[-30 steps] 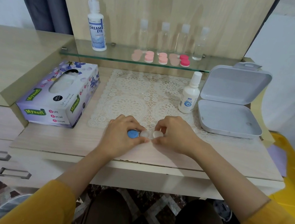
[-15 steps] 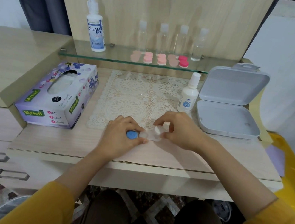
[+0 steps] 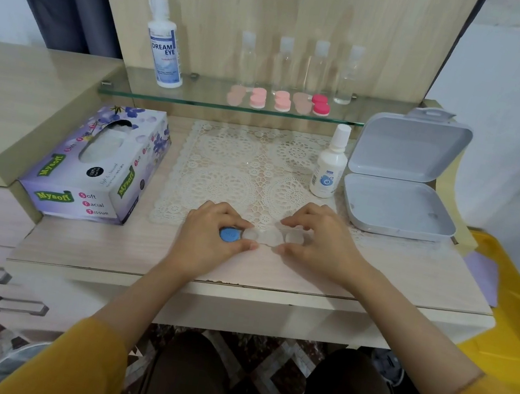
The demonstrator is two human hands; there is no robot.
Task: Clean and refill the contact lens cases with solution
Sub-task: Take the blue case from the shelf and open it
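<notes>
A translucent contact lens case [image 3: 262,235] lies at the front edge of the lace mat [image 3: 238,172]. Its left well carries a blue cap [image 3: 229,235]. My left hand [image 3: 209,240] grips that end, fingers and thumb curled around the blue cap. The right well is uncovered. Just right of the case sits a white cap [image 3: 294,237], pinched between the thumb and fingers of my right hand [image 3: 319,245]. A small white solution bottle [image 3: 329,167] stands upright behind my right hand. A bigger solution bottle [image 3: 166,41] stands on the glass shelf.
A tissue box [image 3: 97,164] lies to the left. An open grey plastic box [image 3: 398,193] sits at the right. The glass shelf [image 3: 199,99] holds several pink lens cases [image 3: 279,99] and several clear empty bottles [image 3: 284,62]. Drawers are at the lower left.
My right hand took the white cap off the case's right well, lifted it, and brought it down just right of the case. My left hand kept its hold on the blue-capped end.
</notes>
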